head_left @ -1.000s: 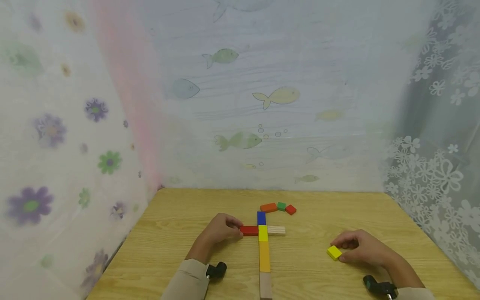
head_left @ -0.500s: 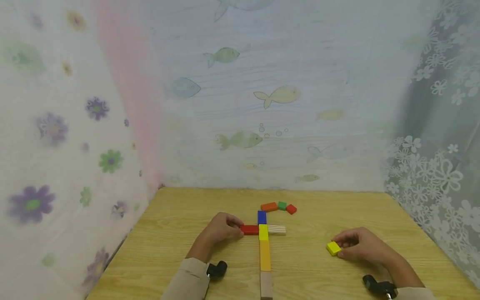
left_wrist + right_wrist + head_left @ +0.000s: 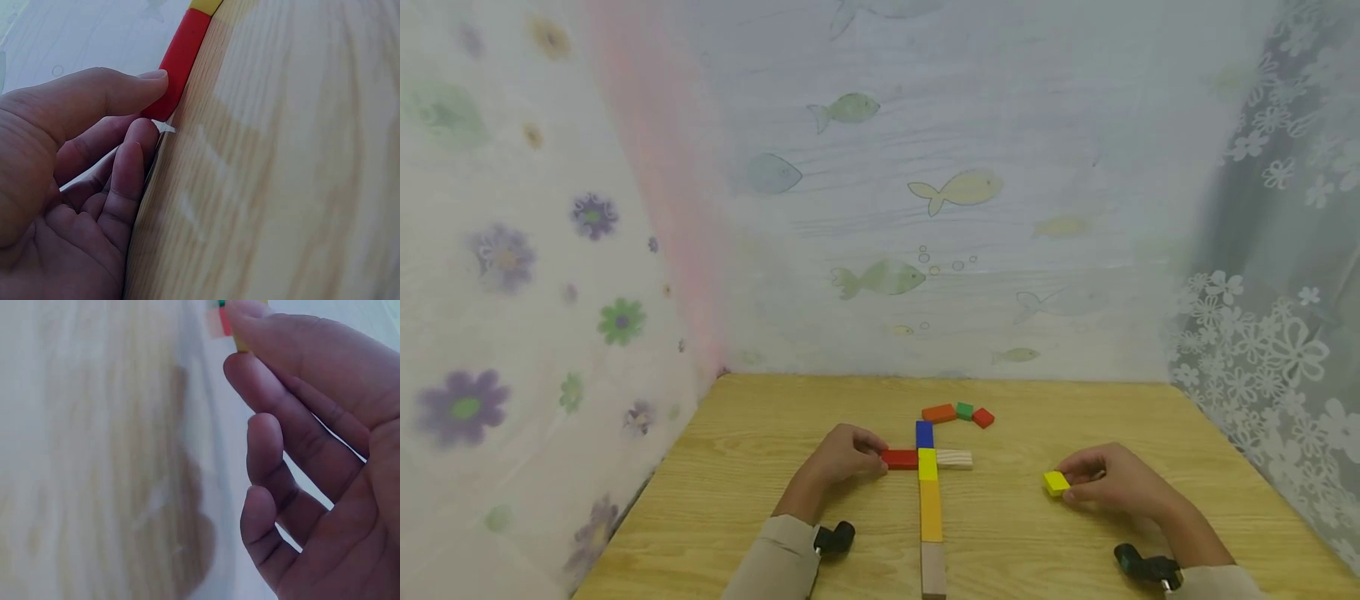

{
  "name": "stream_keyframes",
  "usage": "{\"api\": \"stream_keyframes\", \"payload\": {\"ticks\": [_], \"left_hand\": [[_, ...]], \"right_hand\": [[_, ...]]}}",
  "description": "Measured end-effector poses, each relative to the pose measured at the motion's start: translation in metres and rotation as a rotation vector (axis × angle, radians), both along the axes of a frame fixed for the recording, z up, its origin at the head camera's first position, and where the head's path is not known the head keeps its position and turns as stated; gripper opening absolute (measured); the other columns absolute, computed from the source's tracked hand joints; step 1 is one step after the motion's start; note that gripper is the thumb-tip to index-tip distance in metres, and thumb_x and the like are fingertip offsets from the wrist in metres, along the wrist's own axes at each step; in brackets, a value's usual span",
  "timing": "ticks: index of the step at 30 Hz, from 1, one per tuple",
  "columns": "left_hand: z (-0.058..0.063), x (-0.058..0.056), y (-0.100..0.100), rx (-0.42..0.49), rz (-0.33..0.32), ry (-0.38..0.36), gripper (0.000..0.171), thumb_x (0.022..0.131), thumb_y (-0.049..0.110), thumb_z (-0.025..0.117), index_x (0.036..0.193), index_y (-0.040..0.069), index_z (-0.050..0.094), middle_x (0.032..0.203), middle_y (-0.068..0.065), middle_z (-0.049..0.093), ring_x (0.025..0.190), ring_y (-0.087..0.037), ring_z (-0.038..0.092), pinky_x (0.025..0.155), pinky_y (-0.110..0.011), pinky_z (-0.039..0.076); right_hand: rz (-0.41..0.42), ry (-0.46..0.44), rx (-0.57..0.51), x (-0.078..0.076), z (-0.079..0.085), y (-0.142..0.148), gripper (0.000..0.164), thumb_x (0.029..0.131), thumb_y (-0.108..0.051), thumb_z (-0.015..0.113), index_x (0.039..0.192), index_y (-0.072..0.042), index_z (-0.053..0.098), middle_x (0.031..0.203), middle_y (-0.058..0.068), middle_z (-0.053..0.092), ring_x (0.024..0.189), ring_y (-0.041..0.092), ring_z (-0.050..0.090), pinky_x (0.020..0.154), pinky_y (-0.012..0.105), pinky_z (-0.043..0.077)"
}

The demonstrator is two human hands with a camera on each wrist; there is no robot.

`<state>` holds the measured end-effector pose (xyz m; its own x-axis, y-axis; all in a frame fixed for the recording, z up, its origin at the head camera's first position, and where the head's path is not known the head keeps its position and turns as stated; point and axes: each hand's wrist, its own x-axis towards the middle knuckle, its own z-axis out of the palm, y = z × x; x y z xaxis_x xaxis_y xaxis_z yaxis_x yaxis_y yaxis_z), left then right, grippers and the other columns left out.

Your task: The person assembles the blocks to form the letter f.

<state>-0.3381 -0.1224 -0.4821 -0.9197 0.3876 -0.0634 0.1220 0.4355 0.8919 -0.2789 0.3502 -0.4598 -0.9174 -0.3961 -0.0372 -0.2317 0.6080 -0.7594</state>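
My left hand (image 3: 842, 454) grips the outer end of a red rectangular block (image 3: 900, 460), which lies flat against a yellow block (image 3: 927, 464) in a row. In the left wrist view the thumb (image 3: 147, 87) lies on the red block's end. Off to the right of the row, my right hand (image 3: 1116, 483) pinches a small yellow block (image 3: 1056, 483) between thumb and fingers, close over the table. Much of that block is hidden behind the thumb in the right wrist view. A blue block (image 3: 924, 434), an orange-yellow block (image 3: 931, 510) and a plain wood block (image 3: 954, 459) adjoin the row's yellow one.
Beyond the blue block, an orange block (image 3: 938, 413), a green block (image 3: 965, 411) and a smaller red block (image 3: 983, 417) curve rightward. A tan block (image 3: 933, 570) forms the row's near end. Patterned curtains (image 3: 880, 208) enclose the wooden table (image 3: 760, 408).
My right hand has carried the small yellow block slightly left and farther from me. The left hand keeps its place at the red block, and the row is unchanged.
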Motion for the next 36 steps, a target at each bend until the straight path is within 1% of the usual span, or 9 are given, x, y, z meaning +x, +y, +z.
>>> {"api": "stream_keyframes", "payload": {"ticks": [6, 11, 13, 17, 26, 29, 36], "left_hand": [[-0.002, 0.000, 0.000, 0.002, 0.009, -0.007, 0.025, 0.088, 0.015, 0.083, 0.111, 0.008, 0.078, 0.092, -0.002, 0.074, 0.086, -0.018, 0.065, 0.085, -0.034, 0.054], [-0.004, 0.000, -0.001, 0.009, 0.015, -0.010, 0.025, 0.087, 0.015, 0.084, 0.111, 0.008, 0.078, 0.092, -0.001, 0.075, 0.085, -0.018, 0.066, 0.085, -0.035, 0.054], [-0.005, 0.000, -0.002, 0.013, 0.013, -0.013, 0.025, 0.087, 0.015, 0.084, 0.111, 0.008, 0.078, 0.092, -0.002, 0.074, 0.085, -0.018, 0.066, 0.085, -0.035, 0.055], [-0.006, -0.001, -0.003, 0.015, 0.010, -0.015, 0.024, 0.088, 0.015, 0.083, 0.111, 0.008, 0.078, 0.092, -0.002, 0.074, 0.085, -0.019, 0.067, 0.085, -0.034, 0.055], [-0.004, -0.001, -0.003, -0.008, 0.008, 0.003, 0.026, 0.087, 0.017, 0.084, 0.111, 0.010, 0.079, 0.093, -0.001, 0.074, 0.086, -0.018, 0.065, 0.084, -0.034, 0.054], [-0.004, -0.001, -0.003, -0.010, 0.003, 0.012, 0.027, 0.086, 0.018, 0.085, 0.111, 0.009, 0.079, 0.093, -0.001, 0.074, 0.085, -0.017, 0.065, 0.084, -0.033, 0.055], [-0.001, 0.001, 0.000, -0.004, 0.002, 0.029, 0.028, 0.085, 0.016, 0.086, 0.110, 0.007, 0.079, 0.094, -0.003, 0.074, 0.084, -0.017, 0.065, 0.082, -0.033, 0.055]], "right_hand": [[-0.043, 0.058, 0.038, -0.009, 0.006, -0.012, 0.039, 0.085, -0.032, 0.086, 0.118, -0.012, 0.077, 0.103, 0.003, 0.075, 0.086, 0.008, 0.066, 0.073, 0.027, 0.055], [-0.114, 0.087, 0.041, -0.015, 0.009, -0.021, 0.040, 0.085, -0.034, 0.085, 0.119, -0.014, 0.078, 0.106, 0.002, 0.075, 0.088, 0.011, 0.065, 0.072, 0.028, 0.054], [-0.151, 0.090, 0.046, -0.017, 0.010, -0.024, 0.040, 0.085, -0.035, 0.086, 0.118, -0.016, 0.078, 0.109, 0.002, 0.075, 0.091, 0.013, 0.065, 0.072, 0.029, 0.054], [-0.180, 0.110, 0.055, -0.022, 0.009, -0.029, 0.041, 0.085, -0.037, 0.085, 0.120, -0.016, 0.077, 0.113, 0.003, 0.075, 0.095, 0.016, 0.065, 0.074, 0.030, 0.055], [-0.257, 0.180, 0.070, -0.033, 0.010, -0.048, 0.037, 0.087, -0.038, 0.084, 0.119, -0.020, 0.078, 0.108, 0.000, 0.075, 0.100, 0.019, 0.064, 0.082, 0.036, 0.054], [-0.269, 0.192, 0.066, -0.036, 0.011, -0.054, 0.038, 0.088, -0.036, 0.083, 0.121, -0.017, 0.078, 0.109, 0.002, 0.076, 0.101, 0.021, 0.065, 0.082, 0.037, 0.055], [-0.309, 0.187, 0.031, -0.042, 0.013, -0.065, 0.039, 0.089, -0.033, 0.083, 0.123, -0.015, 0.077, 0.114, 0.008, 0.075, 0.102, 0.024, 0.066, 0.082, 0.035, 0.055]]}}
